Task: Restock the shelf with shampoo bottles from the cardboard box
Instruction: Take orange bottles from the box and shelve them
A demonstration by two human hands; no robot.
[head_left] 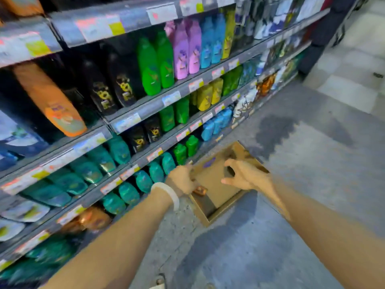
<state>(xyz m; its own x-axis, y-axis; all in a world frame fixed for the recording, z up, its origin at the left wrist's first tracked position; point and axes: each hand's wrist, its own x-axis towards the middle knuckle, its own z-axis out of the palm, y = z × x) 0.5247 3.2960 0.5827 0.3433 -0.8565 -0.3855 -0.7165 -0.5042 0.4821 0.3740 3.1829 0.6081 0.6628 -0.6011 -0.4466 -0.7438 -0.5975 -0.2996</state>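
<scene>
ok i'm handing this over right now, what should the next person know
Left hand: reaching down at the near-left wall of the cardboard box; whether it grips anything is unclear.
Right hand: open, fingers spread over the box, holding nothing.
The box sits open on the floor beside the bottom shelf. Its inside looks nearly bare; one small brownish item lies by the left hand, too blurred to name.
Shelf rows of teal bottles and green bottles next to the box look stocked.
Left: check the box for remaining bottles and shelve any.

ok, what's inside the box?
Mostly bare cardboard floor in the box. One small brown item by the left hand. The right hand covers the far part.
</scene>
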